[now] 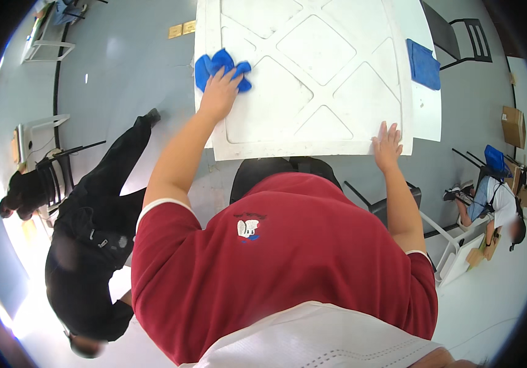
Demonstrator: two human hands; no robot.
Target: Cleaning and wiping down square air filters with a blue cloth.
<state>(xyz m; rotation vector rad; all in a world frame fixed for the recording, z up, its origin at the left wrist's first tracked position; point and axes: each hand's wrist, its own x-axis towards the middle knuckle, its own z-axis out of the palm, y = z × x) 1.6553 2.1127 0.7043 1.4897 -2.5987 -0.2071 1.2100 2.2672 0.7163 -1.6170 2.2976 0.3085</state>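
A large white panel (257, 122) with grooved diamond shapes lies flat in front of me, with a few dark specks and smudges on it. At its left edge my left hand (219, 97) presses a crumpled blue cloth (222, 63) against the surface, fingers bent over the fabric. My right hand (388, 144) rests flat near the panel's near right corner, its fingers apart and nothing in it. A folded blue cloth (423, 64) lies beyond the panel's right edge, on a white tabletop (426, 119).
A black chair (460, 40) stands at the far right. Another dark chair (398, 205) is close by my right arm. To my left a person in black (92, 245) is near, one leg stretched toward the table. At right, another person (496, 199) sits by a white table (460, 260).
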